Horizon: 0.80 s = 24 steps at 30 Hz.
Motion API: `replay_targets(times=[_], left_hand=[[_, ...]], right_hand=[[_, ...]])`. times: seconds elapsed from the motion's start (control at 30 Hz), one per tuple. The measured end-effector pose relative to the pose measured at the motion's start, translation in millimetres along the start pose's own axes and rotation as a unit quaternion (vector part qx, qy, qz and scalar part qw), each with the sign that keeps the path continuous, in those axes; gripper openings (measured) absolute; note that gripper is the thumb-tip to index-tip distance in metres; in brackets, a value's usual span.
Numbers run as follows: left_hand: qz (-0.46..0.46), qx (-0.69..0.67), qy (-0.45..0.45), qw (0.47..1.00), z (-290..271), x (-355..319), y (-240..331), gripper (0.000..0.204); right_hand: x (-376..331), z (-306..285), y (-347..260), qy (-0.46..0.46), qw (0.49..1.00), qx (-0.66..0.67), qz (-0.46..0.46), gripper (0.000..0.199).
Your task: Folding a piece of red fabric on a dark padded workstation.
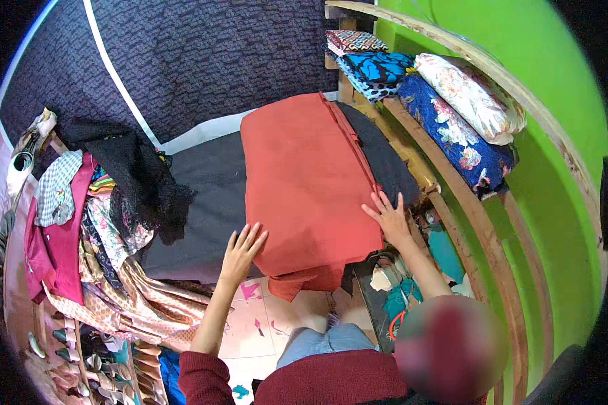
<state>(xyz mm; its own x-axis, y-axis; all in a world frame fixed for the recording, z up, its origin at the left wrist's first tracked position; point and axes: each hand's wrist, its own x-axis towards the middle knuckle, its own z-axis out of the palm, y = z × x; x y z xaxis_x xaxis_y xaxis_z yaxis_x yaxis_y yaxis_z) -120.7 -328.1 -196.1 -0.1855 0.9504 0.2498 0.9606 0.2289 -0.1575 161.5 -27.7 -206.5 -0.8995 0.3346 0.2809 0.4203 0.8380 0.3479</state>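
Note:
A folded red-orange cloth (307, 182) lies over a dark covered table (199, 192), its near edge hanging down at the front. My left hand (242, 255) rests at the cloth's near left edge, fingers stretched out and fingertips touching it. On the opposite side my right hand (390, 221) lies flat with spread fingers on the cloth's right edge. Neither hand grips anything. Along the right side, several layered folds of the cloth show as thin ridges.
Left of the cloth are black lace fabric (148, 179) and a heap of patterned and magenta cloths (67, 236). Folded fabrics (452, 128) sit on a wooden slatted rack (483, 223) at right. Orange-handled scissors (397, 325) lie low right. Shoes (108, 371) fill a rack lower left.

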Motion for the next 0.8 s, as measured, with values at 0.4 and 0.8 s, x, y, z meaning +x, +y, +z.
replay_targets(times=[0.4,0.8], left_hand=[[0.092,-0.081,-0.014,0.992,-9.1,7.6,-15.5,0.072],[-0.064,-0.423,-0.072,0.901,-14.3,86.9,-48.2,0.035]], right_hand=[[15.6,-33.2,10.8,-0.051,0.984,0.137,-0.100,0.062],[60.5,-9.8,62.0,-0.013,0.881,0.472,0.031,0.027]])
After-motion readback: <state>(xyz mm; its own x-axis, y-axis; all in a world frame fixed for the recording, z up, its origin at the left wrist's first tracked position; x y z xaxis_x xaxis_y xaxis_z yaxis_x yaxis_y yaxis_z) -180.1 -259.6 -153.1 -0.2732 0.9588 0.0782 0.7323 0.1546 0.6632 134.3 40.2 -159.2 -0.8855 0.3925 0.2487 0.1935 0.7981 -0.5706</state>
